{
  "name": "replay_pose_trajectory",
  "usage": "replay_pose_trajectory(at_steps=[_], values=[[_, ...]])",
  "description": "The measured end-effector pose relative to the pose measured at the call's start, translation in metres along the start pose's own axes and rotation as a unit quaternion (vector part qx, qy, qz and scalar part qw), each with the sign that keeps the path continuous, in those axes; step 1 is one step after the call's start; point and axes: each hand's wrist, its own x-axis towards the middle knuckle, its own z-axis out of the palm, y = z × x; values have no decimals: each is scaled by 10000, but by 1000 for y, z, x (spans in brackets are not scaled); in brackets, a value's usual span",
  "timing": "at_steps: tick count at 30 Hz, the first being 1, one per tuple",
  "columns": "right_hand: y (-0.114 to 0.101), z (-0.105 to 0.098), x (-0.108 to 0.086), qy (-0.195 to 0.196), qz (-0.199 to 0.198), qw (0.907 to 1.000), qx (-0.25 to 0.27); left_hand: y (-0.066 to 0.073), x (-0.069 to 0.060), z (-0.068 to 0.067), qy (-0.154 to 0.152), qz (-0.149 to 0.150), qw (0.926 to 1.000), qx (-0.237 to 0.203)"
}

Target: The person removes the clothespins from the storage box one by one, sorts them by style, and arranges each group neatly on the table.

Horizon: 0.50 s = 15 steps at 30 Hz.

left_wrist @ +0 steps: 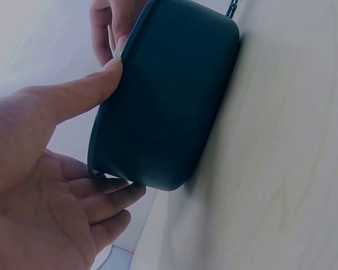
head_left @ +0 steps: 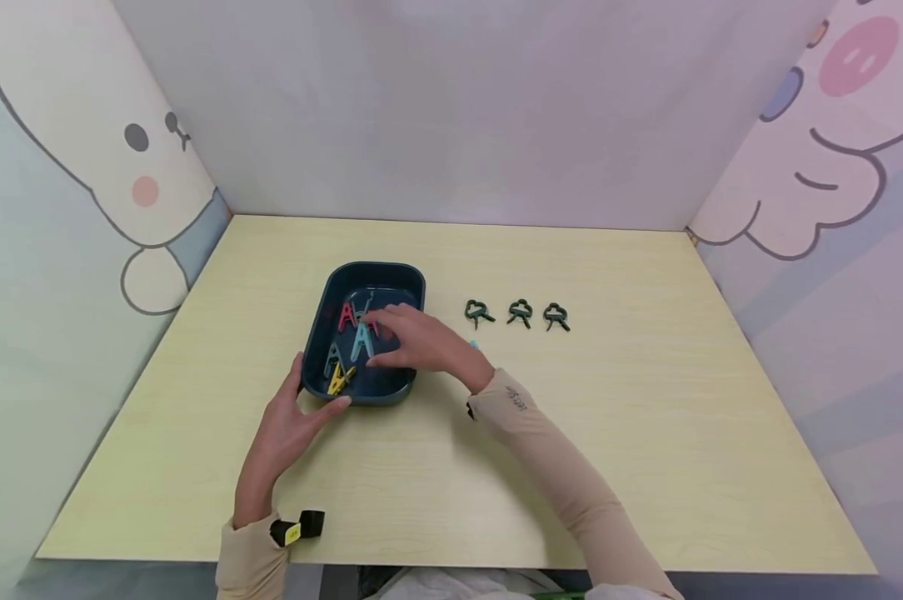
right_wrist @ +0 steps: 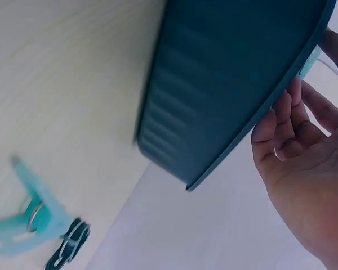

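A dark blue plastic box stands on the table, left of centre. At its front left corner my left hand holds it, thumb on the front rim and fingers along the left side. My right hand reaches over the right rim and pinches a light blue spring clip between thumb and fingers. In the right wrist view that clip shows above the rim, partly hidden. Inside the box lie a yellow clip, a red clip and grey-blue clips.
Three dark green clips sit in a row on the table, right of the box. Another light blue clip lies near them, mostly covered by my right wrist in the head view. Walls with cartoon drawings enclose the table's back and sides.
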Motion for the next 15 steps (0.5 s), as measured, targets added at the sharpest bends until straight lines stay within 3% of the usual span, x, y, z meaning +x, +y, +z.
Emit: replay_pose_trajectory(at_steps=[15], values=[[28, -13, -39, 493, 392, 9973, 367, 0, -1, 0, 28, 89, 10000, -20]])
